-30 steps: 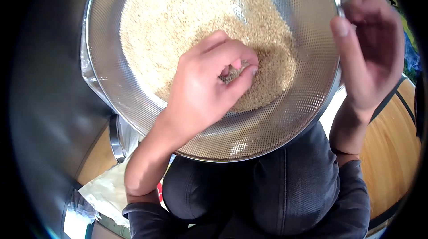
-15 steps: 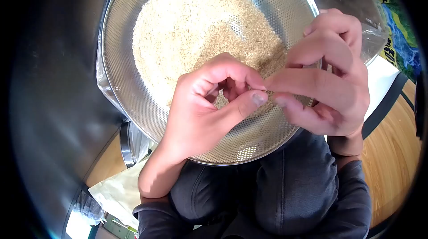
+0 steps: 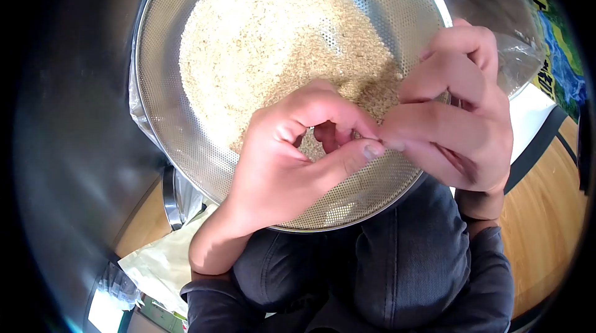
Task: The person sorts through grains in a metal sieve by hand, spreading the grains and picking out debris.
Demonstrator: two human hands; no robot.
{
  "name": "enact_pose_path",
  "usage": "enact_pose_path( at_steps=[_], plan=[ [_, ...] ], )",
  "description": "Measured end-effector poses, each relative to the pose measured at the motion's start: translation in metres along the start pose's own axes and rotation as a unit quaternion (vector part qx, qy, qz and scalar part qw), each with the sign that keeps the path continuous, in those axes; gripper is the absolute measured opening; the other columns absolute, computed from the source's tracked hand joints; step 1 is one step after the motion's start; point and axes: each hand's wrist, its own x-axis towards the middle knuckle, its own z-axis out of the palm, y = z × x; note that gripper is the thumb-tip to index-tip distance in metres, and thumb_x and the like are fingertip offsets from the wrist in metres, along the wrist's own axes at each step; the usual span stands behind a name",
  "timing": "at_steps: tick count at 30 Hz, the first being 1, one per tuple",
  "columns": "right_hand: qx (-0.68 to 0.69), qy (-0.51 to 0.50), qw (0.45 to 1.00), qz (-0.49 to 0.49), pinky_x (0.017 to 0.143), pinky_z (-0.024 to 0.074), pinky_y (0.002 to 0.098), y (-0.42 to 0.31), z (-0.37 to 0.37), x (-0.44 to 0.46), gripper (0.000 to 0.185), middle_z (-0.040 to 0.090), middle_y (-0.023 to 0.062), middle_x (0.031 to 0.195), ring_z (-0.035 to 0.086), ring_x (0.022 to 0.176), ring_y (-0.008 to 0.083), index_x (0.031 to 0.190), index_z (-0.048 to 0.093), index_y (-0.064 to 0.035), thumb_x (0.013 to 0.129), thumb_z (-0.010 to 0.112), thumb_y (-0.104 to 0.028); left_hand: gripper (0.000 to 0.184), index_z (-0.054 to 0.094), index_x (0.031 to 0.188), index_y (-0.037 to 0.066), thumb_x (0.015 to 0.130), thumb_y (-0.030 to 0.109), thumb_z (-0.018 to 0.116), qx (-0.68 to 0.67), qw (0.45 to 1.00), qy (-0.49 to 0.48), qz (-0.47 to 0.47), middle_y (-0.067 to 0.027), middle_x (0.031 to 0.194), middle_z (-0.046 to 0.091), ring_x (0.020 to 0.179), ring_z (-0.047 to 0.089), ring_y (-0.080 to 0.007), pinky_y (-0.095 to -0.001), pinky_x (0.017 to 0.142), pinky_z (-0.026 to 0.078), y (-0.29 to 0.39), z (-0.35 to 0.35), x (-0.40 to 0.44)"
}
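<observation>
A round metal sieve (image 3: 164, 100) with a perforated bottom sits at my knees, a wide bed of pale tan grain (image 3: 248, 41) spread inside it. Over its near right part, my left hand (image 3: 295, 153) pinches thumb and forefinger together. My right hand (image 3: 462, 109) meets it there, its thumb and forefinger also pinched, the fingertips of both hands touching. Whatever sits between the tips is too small to make out. Part of the grain and the sieve's right rim are hidden behind the hands.
Clear plastic (image 3: 518, 53) and a colourful printed bag (image 3: 559, 53) lie at the upper right. Wooden surface (image 3: 540, 215) shows at the right. A pale sheet or bag (image 3: 164, 264) lies at lower left, near a metal rim (image 3: 172, 199). A dark surface (image 3: 74, 115) fills the left.
My right thumb and forefinger have closed together against the left fingertips. Both hands remain over the sieve, and the view has shifted slightly.
</observation>
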Motion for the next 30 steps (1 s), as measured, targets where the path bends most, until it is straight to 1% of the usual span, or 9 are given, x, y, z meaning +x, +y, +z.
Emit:
enact_pose_path(
  at_steps=[5, 8, 10, 16, 19, 22, 25, 28, 30],
  plan=[
    [-0.016, 0.044, 0.999, 0.013, 0.098, 0.0424, 0.0466, 0.005, -0.006, -0.003, 0.014, 0.058, 0.0081, 0.097, 0.054, 0.099, 0.0261, 0.090, 0.067, -0.0060, 0.077, 0.070, -0.009, 0.017, 0.070, 0.094, 0.006, 0.084, -0.007, 0.073, 0.147, 0.987, 0.042, 0.059, 0.0006, 0.085, 0.061, 0.073, 0.053, -0.0068, -0.0227, 0.067, 0.041, -0.012, -0.008, 0.005],
    [0.031, 0.155, 0.979, 0.125, 0.109, 0.0432, 0.0517, 0.005, -0.001, -0.012, 0.012, 0.059, 0.0140, 0.106, 0.058, 0.108, 0.0259, 0.100, 0.063, 0.0008, 0.089, 0.060, 0.000, 0.019, 0.070, 0.098, 0.007, 0.084, -0.007, 0.070, 0.324, 0.935, 0.099, 0.106, -0.0017, 0.087, 0.063, 0.070, 0.053, -0.0090, -0.0242, 0.063, 0.043, -0.012, -0.019, 0.014],
    [0.083, 0.233, 0.947, 0.203, 0.110, 0.0453, 0.0517, 0.005, 0.004, -0.015, 0.012, 0.061, 0.0150, 0.109, 0.061, 0.110, 0.0261, 0.103, 0.062, 0.0025, 0.092, 0.057, 0.002, 0.018, 0.068, 0.099, 0.003, 0.083, -0.005, 0.069, 0.462, 0.863, 0.162, 0.123, -0.0055, 0.089, 0.064, 0.068, 0.054, -0.0131, -0.0258, 0.061, 0.045, -0.010, -0.022, 0.019],
    [0.143, 0.304, 0.914, 0.228, 0.110, 0.0480, 0.0493, 0.015, 0.008, -0.021, 0.015, 0.063, 0.0175, 0.113, 0.065, 0.114, 0.0306, 0.105, 0.061, 0.0026, 0.094, 0.053, 0.008, 0.014, 0.068, 0.099, 0.005, 0.086, 0.002, 0.073, 0.456, 0.867, 0.129, 0.155, -0.0087, 0.091, 0.064, 0.072, 0.061, -0.0203, -0.0315, 0.061, 0.049, -0.026, -0.013, 0.038],
    [0.014, 0.179, 0.976, 0.122, 0.106, 0.0504, 0.0533, 0.009, -0.005, -0.019, 0.015, 0.062, 0.0194, 0.113, 0.064, 0.112, 0.0345, 0.103, 0.061, 0.0009, 0.091, 0.056, 0.008, 0.012, 0.069, 0.098, 0.006, 0.087, 0.003, 0.073, 0.445, 0.866, 0.116, 0.197, -0.0082, 0.088, 0.063, 0.071, 0.063, -0.0220, -0.0334, 0.059, 0.050, -0.035, -0.013, 0.048],
    [0.001, 0.032, 0.999, -0.038, 0.092, 0.0546, 0.0493, 0.004, -0.017, -0.008, 0.019, 0.058, 0.0158, 0.104, 0.063, 0.097, 0.0305, 0.103, 0.062, 0.0001, 0.085, 0.062, 0.006, 0.010, 0.070, 0.097, 0.006, 0.088, 0.003, 0.073, 0.457, 0.862, 0.113, 0.185, -0.0079, 0.086, 0.061, 0.067, 0.063, -0.0224, -0.0344, 0.058, 0.050, -0.031, -0.007, 0.053],
    [0.039, -0.006, 0.998, -0.042, 0.083, 0.0562, 0.0453, -0.008, -0.013, -0.002, 0.021, 0.056, 0.0133, 0.098, 0.061, 0.089, 0.0265, 0.103, 0.063, -0.0014, 0.082, 0.065, 0.004, 0.011, 0.071, 0.097, 0.007, 0.087, 0.003, 0.074, 0.450, 0.869, 0.116, 0.169, -0.0083, 0.084, 0.061, 0.063, 0.062, -0.0225, -0.0350, 0.059, 0.050, -0.030, -0.003, 0.056],
    [0.022, 0.114, 0.991, 0.069, 0.078, 0.0547, 0.0415, -0.007, 0.005, -0.013, 0.020, 0.056, 0.0111, 0.095, 0.059, 0.085, 0.0230, 0.104, 0.064, -0.0039, 0.085, 0.065, 0.004, 0.011, 0.072, 0.096, 0.006, 0.086, 0.002, 0.075, 0.449, 0.869, 0.118, 0.170, -0.0088, 0.083, 0.061, 0.063, 0.062, -0.0229, -0.0352, 0.060, 0.051, -0.037, 0.000, 0.060],
    [0.047, 0.139, 0.988, 0.052, 0.077, 0.0535, 0.0400, 0.000, 0.007, -0.018, 0.018, 0.055, 0.0098, 0.093, 0.058, 0.084, 0.0212, 0.103, 0.064, -0.0048, 0.087, 0.064, 0.003, 0.011, 0.072, 0.096, 0.006, 0.086, 0.002, 0.075, 0.457, 0.864, 0.120, 0.173, -0.0089, 0.083, 0.061, 0.063, 0.062, -0.0231, -0.0351, 0.060, 0.051, -0.039, 0.000, 0.061]
  ],
)
